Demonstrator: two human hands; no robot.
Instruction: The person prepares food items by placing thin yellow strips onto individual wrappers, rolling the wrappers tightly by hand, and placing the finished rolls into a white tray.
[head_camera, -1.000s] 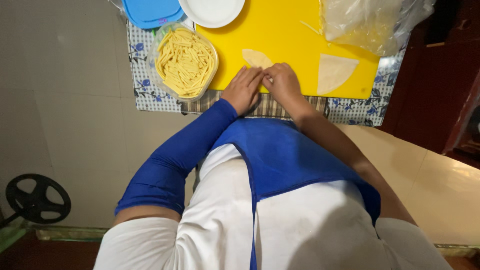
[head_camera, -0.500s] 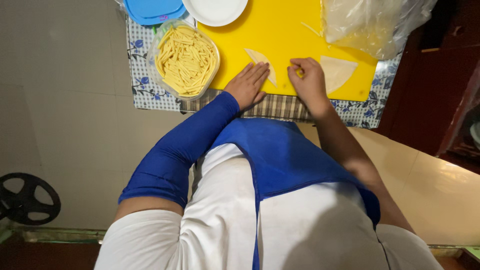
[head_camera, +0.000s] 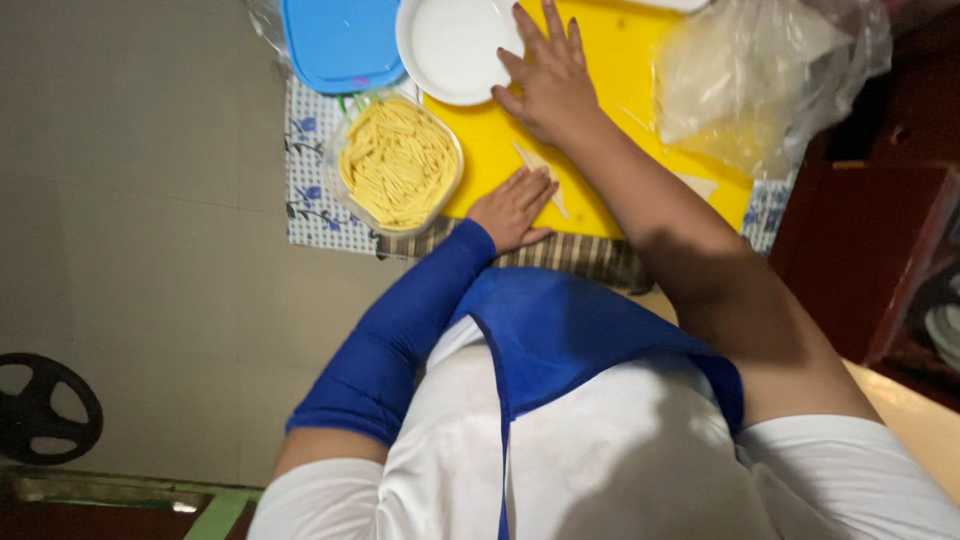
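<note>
Since the earlier frames our right hand (head_camera: 548, 85) has left the wrapper and is now reaching up to about 12 o'clock on the yellow board (head_camera: 610, 90), fingers spread wide and flat, holding nothing, its fingertips just beside the rim of the white plate (head_camera: 450, 50) at 11 o'clock. Our left hand (head_camera: 512, 208) is staying low at 6 o'clock on the board, fingers loosely open and pressing on the pale wrapper (head_camera: 540, 172), which is lying flat between our two hands. The tub (head_camera: 400, 160) of yellow strips is sitting at 9 o'clock, touching the board's edge, with the blue lid (head_camera: 340, 45) above it and a clear bag (head_camera: 740, 80) at 2 o'clock. We judge that we are between wraps, pinning one sheet while reaching toward the plate; the next move seems to call for a light touch, so the thin sheet is not dragged or torn under our palm.
</note>
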